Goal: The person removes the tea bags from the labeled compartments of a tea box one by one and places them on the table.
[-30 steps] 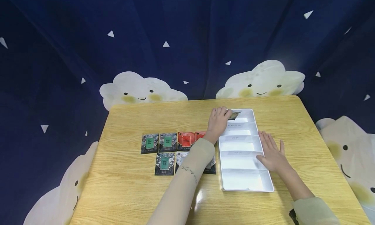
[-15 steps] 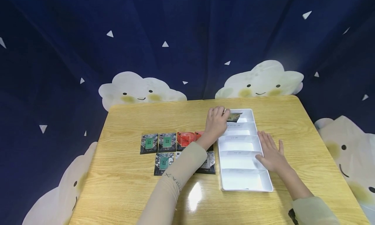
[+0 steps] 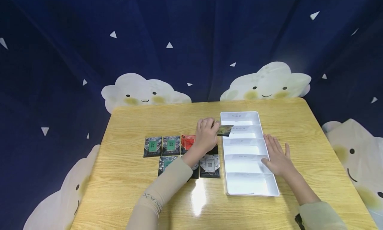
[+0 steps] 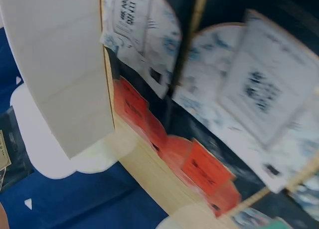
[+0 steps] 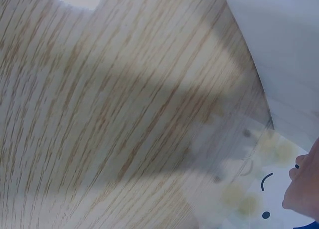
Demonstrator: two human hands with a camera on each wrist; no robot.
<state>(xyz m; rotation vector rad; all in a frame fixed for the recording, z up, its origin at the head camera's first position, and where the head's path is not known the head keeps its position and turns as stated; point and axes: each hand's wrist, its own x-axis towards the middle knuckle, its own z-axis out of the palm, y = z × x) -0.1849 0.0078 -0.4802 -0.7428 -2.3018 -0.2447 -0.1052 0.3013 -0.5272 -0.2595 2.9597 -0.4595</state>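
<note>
My left hand [image 3: 207,136] pinches a dark tea sachet with a yellow label [image 3: 225,130]. It holds the sachet over the left rim of a white divided box [image 3: 251,186], near the far end. The left wrist view shows this sachet [image 4: 9,149] at its left edge, past the box's white wall [image 4: 60,74]. My right hand [image 3: 278,157] lies with fingers straight against the box's right side. Part of that hand [image 5: 304,189] shows at the edge of the right wrist view. Small labels mark the box's compartments, and no sachets show in them.
Left of the box, tea sachets lie flat in two rows: green-labelled ones [image 3: 153,146], red ones [image 3: 188,143] and white-patterned ones [image 3: 209,165]. My left forearm covers part of them. The wooden table [image 3: 125,196] ends at a dark blue curtain [image 3: 191,33] with clouds.
My left hand has lifted the yellow-labelled sachet from the box's far compartment and carried it left and nearer. The right hand stays in place.
</note>
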